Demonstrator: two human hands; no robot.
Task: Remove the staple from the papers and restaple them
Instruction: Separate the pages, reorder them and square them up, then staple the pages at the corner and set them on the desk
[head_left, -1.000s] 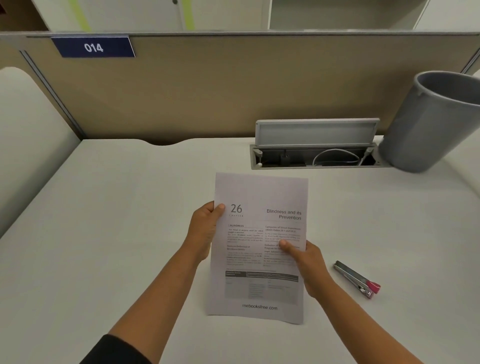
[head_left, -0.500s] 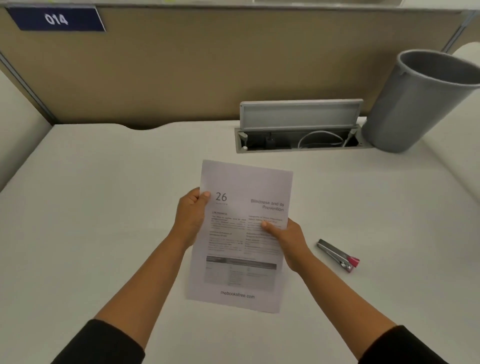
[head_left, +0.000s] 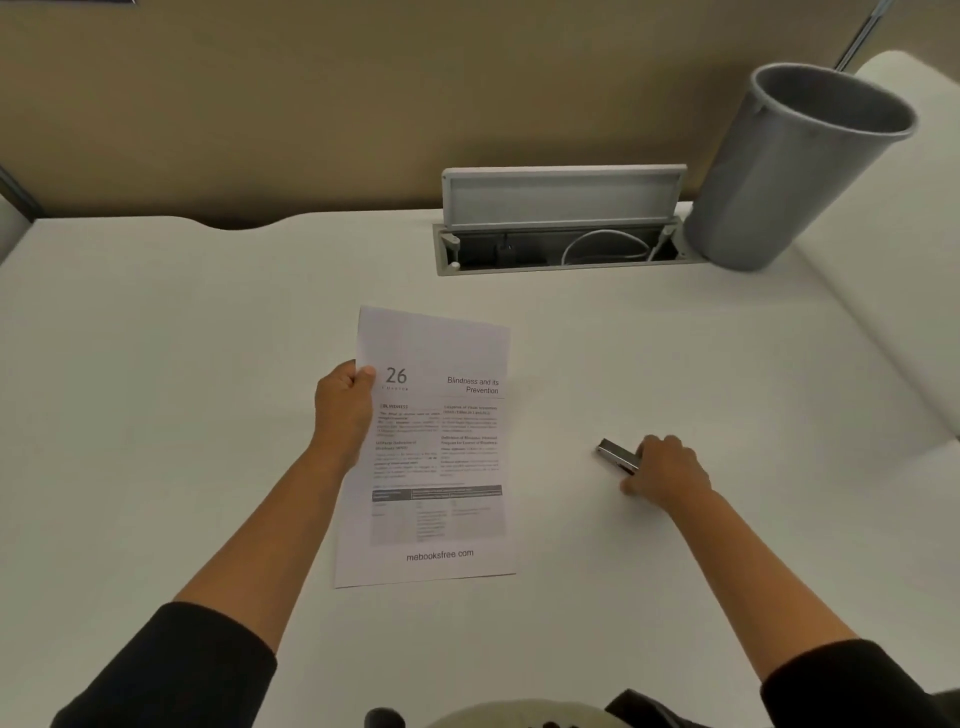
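The printed papers (head_left: 431, 447), headed "26" and "Blindness and its Prevention", are held above the middle of the white desk (head_left: 182, 364). My left hand (head_left: 340, 405) pinches their left edge near the top, thumb on the front. The staple itself is too small to make out. To the right, a small metal stapler (head_left: 618, 457) lies on the desk. My right hand (head_left: 665, 470) is closed around its rear end, covering the pink part; only the silver nose sticks out to the left.
A grey waste bin (head_left: 789, 171) stands at the back right. Beside it an open cable tray (head_left: 561, 244) with a raised lid and a white cable is set into the desk. A beige partition runs along the back.
My right hand has let go of the papers and moved right onto the stapler. The left hand now holds the papers alone. The view has tilted further down.
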